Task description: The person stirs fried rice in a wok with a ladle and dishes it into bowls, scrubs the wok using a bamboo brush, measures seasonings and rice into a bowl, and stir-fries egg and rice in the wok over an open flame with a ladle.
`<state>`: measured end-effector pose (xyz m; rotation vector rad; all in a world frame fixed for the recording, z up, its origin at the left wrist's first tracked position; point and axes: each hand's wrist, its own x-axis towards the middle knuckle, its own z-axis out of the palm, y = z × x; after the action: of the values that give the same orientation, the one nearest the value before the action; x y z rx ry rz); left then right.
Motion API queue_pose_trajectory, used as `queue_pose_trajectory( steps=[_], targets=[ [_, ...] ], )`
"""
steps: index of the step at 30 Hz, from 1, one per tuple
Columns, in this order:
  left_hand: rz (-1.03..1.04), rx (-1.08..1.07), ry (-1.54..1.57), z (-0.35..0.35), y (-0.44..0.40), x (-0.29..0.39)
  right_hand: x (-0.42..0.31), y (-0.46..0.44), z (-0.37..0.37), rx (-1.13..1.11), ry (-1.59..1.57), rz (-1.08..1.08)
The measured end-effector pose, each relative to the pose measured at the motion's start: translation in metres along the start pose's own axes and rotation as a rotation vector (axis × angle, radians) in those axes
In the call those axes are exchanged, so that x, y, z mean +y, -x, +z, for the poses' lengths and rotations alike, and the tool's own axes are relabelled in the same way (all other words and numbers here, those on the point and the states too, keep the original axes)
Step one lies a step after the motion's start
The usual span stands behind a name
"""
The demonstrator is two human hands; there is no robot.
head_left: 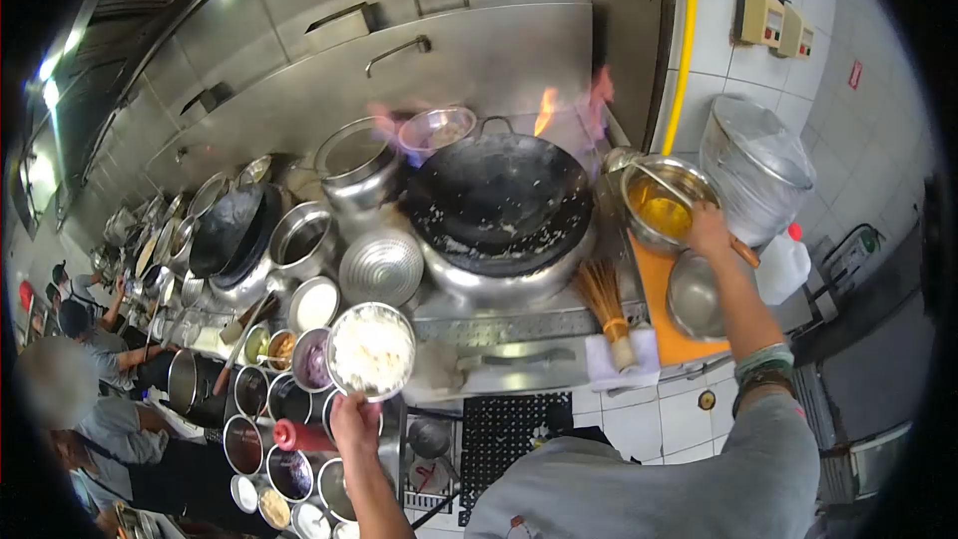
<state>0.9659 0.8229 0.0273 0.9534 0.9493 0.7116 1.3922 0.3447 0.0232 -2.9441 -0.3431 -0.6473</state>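
Head view: the left hand (356, 424) grips the near rim of a rice bowl (403, 385), held by the desk's (534, 376) near edge, left of the black wok (499, 180). The right hand (710, 230) is closed round a ladle (663, 183), its shaft across a mixing bowl (691, 175) of yellow liquid (664, 217) near the desk's right edge — whether its head dips in, I cannot tell. Cooking looks under way but unfinished: flame (545, 112) rises behind the wok, white bits dot its surface — yet the rice bowl is full.
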Motion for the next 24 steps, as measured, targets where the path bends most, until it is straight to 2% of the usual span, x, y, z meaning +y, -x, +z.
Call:
queue_pose_trajectory(
  steps=[2, 4, 6, 9, 10, 11, 12, 13, 14, 15, 16, 17, 18, 20, 21, 22, 23, 24],
  targets=[
    [-0.018, 0.026, 0.011, 0.034, -0.063, -0.011, 0.043, -0.01, 0.01, -0.056, 0.042, 0.001],
    [-0.021, 0.056, 0.016, 0.063, -0.115, -0.022, 0.068, -0.019, 0.015, -0.344, -0.034, -0.004],
    [-0.063, 0.041, -0.06, 0.09, -0.163, -0.028, 0.067, -0.023, 0.009, -0.346, -0.07, 0.015],
    [-0.081, 0.156, 0.03, 0.108, -0.237, -0.051, 0.07, -0.014, 0.003, -0.33, -0.159, 0.011],
    [-0.031, 0.178, 0.068, 0.105, -0.265, -0.064, 0.056, 0.0, -0.008, -0.301, -0.272, 0.06],
    [0.033, 0.112, -0.042, 0.094, -0.294, -0.078, 0.044, 0.013, -0.022, -0.266, -0.376, 0.112],
    [-0.066, 0.154, 0.052, 0.099, -0.306, -0.081, 0.037, 0.027, -0.033, -0.247, -0.454, 0.132],
    [0.009, 0.157, 0.125, 0.103, -0.305, -0.088, 0.027, 0.039, -0.049, -0.227, -0.527, 0.153],
    [-0.013, 0.173, 0.137, 0.1, -0.305, -0.095, -0.007, 0.033, -0.115, -0.593, -0.685, 0.519],
    [-0.028, 0.184, 0.148, 0.101, -0.304, -0.097, -0.004, 0.042, -0.116, -0.575, -0.668, 0.564],
    [-0.079, 0.168, 0.187, 0.109, -0.285, -0.091, 0.001, 0.053, -0.11, -0.476, -0.668, 0.488],
    [-0.042, 0.078, 0.212, 0.113, -0.257, -0.087, 0.003, 0.061, -0.108, -0.382, -0.663, 0.404],
    [-0.055, 0.117, 0.17, 0.123, -0.228, -0.075, 0.0, 0.062, -0.11, -0.413, -0.722, 0.44],
    [0.123, 0.092, -0.237, 0.141, -0.189, -0.074, -0.001, 0.07, -0.102, -0.375, -0.7, 0.453],
    [0.411, -0.012, -0.524, 0.154, -0.159, -0.076, 0.0, 0.075, -0.09, -0.354, -0.69, 0.446],
    [0.656, -0.193, -0.583, 0.183, -0.111, -0.065, 0.016, 0.086, -0.057, -0.135, -0.523, 0.177],
    [0.67, -0.326, -0.637, 0.207, -0.07, -0.049, 0.017, 0.089, -0.054, -0.137, -0.507, 0.185],
    [1.078, -0.373, -0.785, 0.219, -0.051, -0.049, 0.013, 0.089, -0.054, -0.186, -0.547, 0.265]
  ],
)
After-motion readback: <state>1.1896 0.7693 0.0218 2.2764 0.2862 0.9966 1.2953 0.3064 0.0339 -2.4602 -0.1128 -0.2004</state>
